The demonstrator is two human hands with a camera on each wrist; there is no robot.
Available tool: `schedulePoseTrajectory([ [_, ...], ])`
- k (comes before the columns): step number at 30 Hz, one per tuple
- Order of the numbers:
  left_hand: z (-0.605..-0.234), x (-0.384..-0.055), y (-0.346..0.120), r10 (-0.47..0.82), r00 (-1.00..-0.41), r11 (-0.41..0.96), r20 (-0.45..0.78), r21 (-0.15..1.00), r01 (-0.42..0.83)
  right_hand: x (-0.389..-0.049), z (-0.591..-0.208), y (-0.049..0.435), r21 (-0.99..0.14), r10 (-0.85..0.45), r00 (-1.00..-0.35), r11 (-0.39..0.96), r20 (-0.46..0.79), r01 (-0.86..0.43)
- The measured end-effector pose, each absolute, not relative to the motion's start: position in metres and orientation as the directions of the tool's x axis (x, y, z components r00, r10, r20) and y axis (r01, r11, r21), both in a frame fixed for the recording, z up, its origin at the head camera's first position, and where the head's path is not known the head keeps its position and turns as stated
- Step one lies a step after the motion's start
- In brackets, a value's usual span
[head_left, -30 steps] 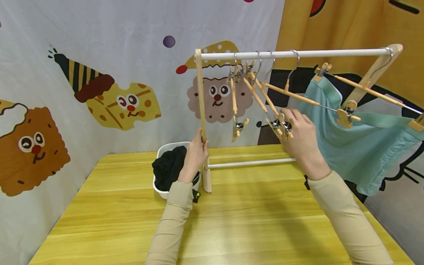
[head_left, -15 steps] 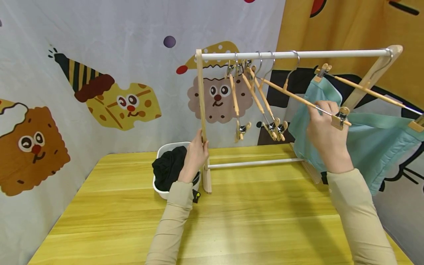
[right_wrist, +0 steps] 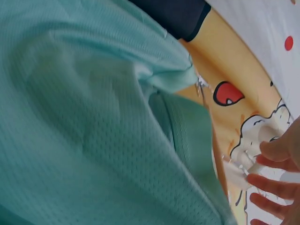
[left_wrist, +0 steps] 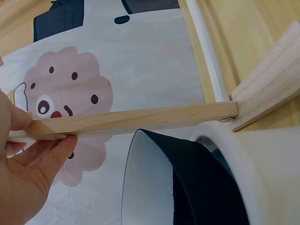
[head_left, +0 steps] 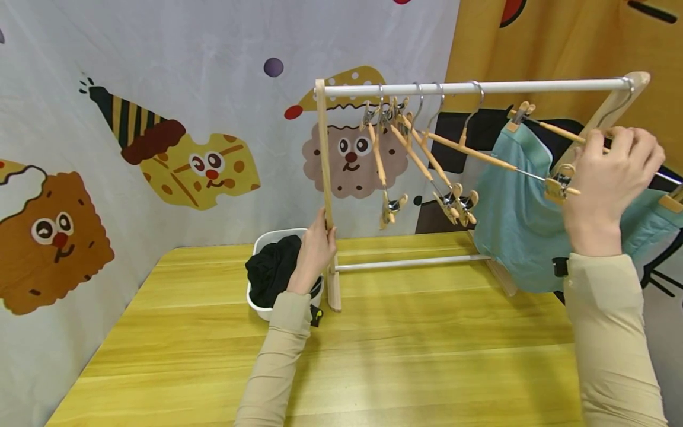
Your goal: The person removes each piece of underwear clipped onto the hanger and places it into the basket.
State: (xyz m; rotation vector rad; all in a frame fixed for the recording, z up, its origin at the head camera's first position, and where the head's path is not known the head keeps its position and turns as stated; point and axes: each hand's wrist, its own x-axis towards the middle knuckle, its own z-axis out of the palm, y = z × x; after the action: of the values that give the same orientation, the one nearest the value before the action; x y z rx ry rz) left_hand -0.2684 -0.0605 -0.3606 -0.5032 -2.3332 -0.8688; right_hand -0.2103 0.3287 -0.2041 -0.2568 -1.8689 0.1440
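My left hand (head_left: 316, 249) grips the left wooden post (left_wrist: 140, 117) of a small clothes rack, thumb and fingers on either side of it. At the rack's right end, teal shorts (head_left: 517, 196) hang by clips from a hanger (head_left: 560, 131). My right hand (head_left: 613, 184) is up at that hanger's bar and overlaps it in the head view. In the right wrist view its fingers (right_wrist: 272, 185) are spread and bent a little, with nothing held, just beside the shorts' waistband (right_wrist: 192, 136).
Several bare clip hangers (head_left: 464, 146) hang along the rack's white top rail (head_left: 533, 87). A white basket (head_left: 258, 246) holding black clothing (head_left: 272, 267) stands beside the left post. The rack rests on a wood-grain table (head_left: 373, 356), before a cartoon-print curtain (head_left: 213, 47).
My right hand has moved right, from a bare hanger's clip end, which it has let go, to the shorts' hanger. The bare hangers swung slightly. My left hand stays on the post.
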Motion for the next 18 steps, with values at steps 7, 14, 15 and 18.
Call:
schedulePoseTrajectory([
  [7, -0.360, -0.269, -0.060, 0.133, -0.755, 0.710, 0.642, 0.470, 0.525, -0.212, -0.188, 0.347, -0.273, 0.505, -0.592, 0.855, 0.628, 0.440],
  [14, -0.361, -0.270, -0.060, 0.139, -0.751, 0.717, 0.645, 0.458, 0.526, -0.215, -0.182, 0.359, -0.133, 0.544, -0.699, 0.823, 0.463, 0.552],
  [15, -0.362, -0.270, -0.060, 0.140, -0.750, 0.717, 0.646, 0.456, 0.527, -0.215, -0.182, 0.360, -0.131, 0.541, -0.701, 0.825, 0.465, 0.550],
  [18, -0.362, -0.269, -0.061, 0.142, -0.750, 0.718, 0.646, 0.455, 0.527, -0.215, -0.182, 0.360, -0.135, 0.535, -0.701, 0.829, 0.472, 0.542],
])
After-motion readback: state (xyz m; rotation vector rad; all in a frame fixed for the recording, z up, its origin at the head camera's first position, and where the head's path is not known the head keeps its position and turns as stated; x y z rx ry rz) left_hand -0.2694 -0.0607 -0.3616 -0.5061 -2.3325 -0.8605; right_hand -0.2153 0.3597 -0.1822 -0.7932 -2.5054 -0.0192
